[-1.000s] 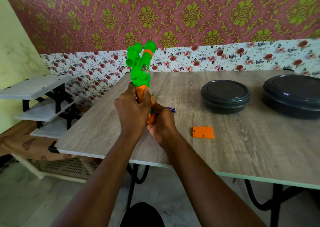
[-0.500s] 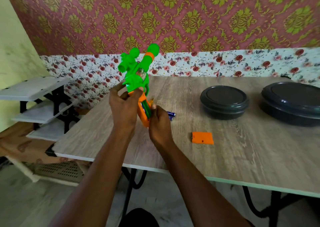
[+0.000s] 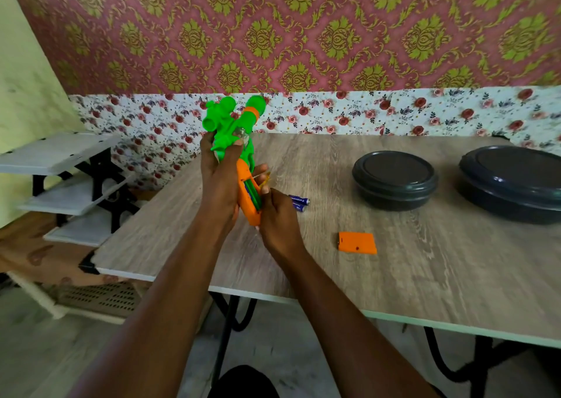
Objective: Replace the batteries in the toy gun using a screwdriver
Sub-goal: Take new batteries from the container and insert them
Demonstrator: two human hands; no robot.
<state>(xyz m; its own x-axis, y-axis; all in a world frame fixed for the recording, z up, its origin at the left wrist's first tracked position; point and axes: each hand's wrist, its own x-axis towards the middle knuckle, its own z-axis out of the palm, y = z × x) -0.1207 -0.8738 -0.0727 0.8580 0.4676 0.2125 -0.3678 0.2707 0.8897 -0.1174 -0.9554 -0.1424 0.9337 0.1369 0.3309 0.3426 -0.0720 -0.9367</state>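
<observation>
My left hand (image 3: 220, 185) grips the toy gun (image 3: 233, 130) around its middle, with the green barrel pointing up and away over the table's left part. The gun's orange grip (image 3: 247, 206) has its battery compartment open, and batteries show inside it. My right hand (image 3: 277, 218) curls around the lower end of the grip, its thumb pressed on the batteries in the compartment. Two blue batteries (image 3: 299, 203) lie on the table just right of my right hand. The orange compartment cover (image 3: 357, 242) lies flat further right. A yellowish translucent piece (image 3: 266, 177) shows behind the grip; I cannot tell what it is.
Two dark round lidded containers, one (image 3: 394, 179) mid-table and a larger one (image 3: 513, 182) at the right, stand on the wooden table (image 3: 425, 276). White shelves on a black frame (image 3: 60, 179) stand to the left, below table height. The floral wall runs along the table's far edge.
The gun has tilted so the open compartment faces me. My right hand has shifted from under the grip to its right side, thumb on the batteries. The camera has moved closer.
</observation>
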